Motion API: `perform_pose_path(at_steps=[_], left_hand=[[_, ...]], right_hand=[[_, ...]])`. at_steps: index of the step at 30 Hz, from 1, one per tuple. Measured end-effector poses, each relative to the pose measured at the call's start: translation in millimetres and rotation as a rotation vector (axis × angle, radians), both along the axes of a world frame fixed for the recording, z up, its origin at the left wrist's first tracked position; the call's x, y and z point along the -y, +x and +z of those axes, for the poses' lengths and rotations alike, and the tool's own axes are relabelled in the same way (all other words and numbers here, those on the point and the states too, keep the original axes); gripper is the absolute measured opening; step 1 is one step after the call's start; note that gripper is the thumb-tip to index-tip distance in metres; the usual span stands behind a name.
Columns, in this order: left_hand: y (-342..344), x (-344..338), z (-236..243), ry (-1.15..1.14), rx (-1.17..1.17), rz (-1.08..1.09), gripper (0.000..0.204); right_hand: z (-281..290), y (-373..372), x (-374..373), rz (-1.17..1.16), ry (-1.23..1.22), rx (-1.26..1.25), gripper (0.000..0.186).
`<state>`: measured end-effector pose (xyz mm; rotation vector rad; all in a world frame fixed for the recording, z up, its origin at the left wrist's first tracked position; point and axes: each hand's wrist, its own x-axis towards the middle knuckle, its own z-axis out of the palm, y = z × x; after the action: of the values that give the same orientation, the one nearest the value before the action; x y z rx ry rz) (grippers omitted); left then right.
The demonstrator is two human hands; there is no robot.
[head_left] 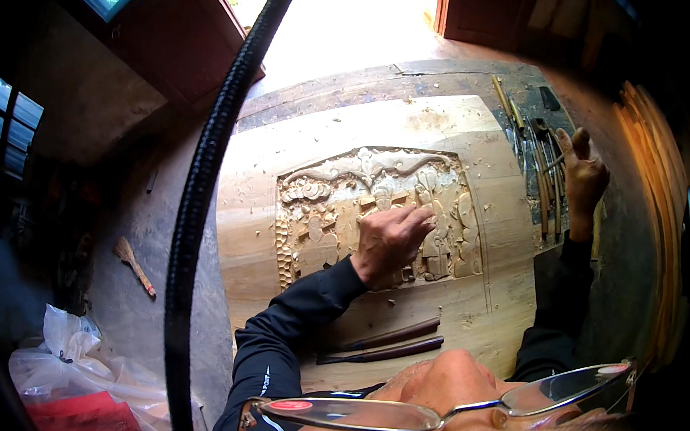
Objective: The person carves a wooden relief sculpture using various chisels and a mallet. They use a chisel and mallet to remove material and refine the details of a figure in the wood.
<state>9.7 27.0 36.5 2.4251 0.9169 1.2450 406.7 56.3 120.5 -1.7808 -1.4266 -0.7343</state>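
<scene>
A pale wooden panel [506,259] lies in front of me, with a carved relief [315,190] cut into its middle. Over the relief is my left hand [393,237], its fingers curled together; whether anything is in them is hidden. My right hand [586,177] is raised at the right, beside several long-handled carving chisels [544,187]. Its fingers are bent closed around what may be a thin tool, too unclear to name. Two dark-handled chisels [400,347] rest on the panel's near part, below my left forearm.
Wood chips [334,121] lie scattered over the panel. A workbench [352,85] extends beyond its far edge. At the left are a brush-like wooden tool [133,265] and a clear plastic bag [73,342]. Long boards [650,192] stand at the right. A black cord [203,177] crosses the view.
</scene>
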Motion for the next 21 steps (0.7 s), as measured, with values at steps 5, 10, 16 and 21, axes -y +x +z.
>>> perform_pose_path(at_steps=[5, 10, 16, 21], left_hand=[[-20, 21, -7, -0.436, 0.214, 0.004, 0.035], [-36, 31, -23, -0.511, 0.368, -0.044, 0.042], [-38, 31, -37, -0.764, 0.733, -0.136, 0.084], [-52, 34, -50, -0.751, 0.919, -0.094, 0.108]], right_hand=[[16, -66, 0, -0.021, 0.049, 0.106, 0.034], [-7, -147, -37, 0.428, 0.058, -0.508, 0.024], [-30, -281, -43, 0.670, -0.068, -0.417, 0.037], [-32, -364, -26, 0.962, -0.109, -0.491, 0.022]])
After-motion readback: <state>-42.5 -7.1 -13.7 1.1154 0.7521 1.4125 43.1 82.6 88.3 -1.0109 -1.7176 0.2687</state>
